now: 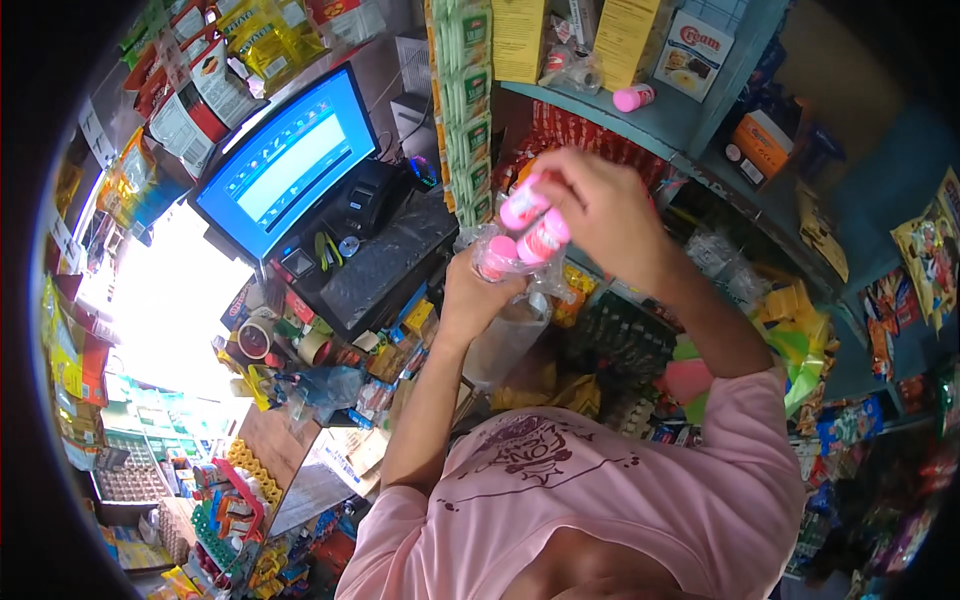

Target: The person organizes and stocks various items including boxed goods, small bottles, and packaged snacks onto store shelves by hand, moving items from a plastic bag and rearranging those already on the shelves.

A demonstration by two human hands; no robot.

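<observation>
My left hand (478,296) grips a clear plastic bag (553,276) with small pink-capped bottles in its mouth. One pink bottle (496,259) stands by my left thumb, and another pink bottle (541,241) leans beside it. Just above them, the fingers of my right hand (600,206) pinch a pink-and-white bottle (523,202). Whether its lower end is inside the bag cannot be seen clearly. A further pink bottle (634,97) lies on its side on the blue shelf (600,116) beyond my right hand.
A lit monitor (289,161) stands on a dark counter (397,247) at the left. Strips of green sachets (472,112) hang ahead, close to my hands. Yellow boxes (517,37) and a cream box (694,56) line the shelf. Below the bag is a translucent container (506,341).
</observation>
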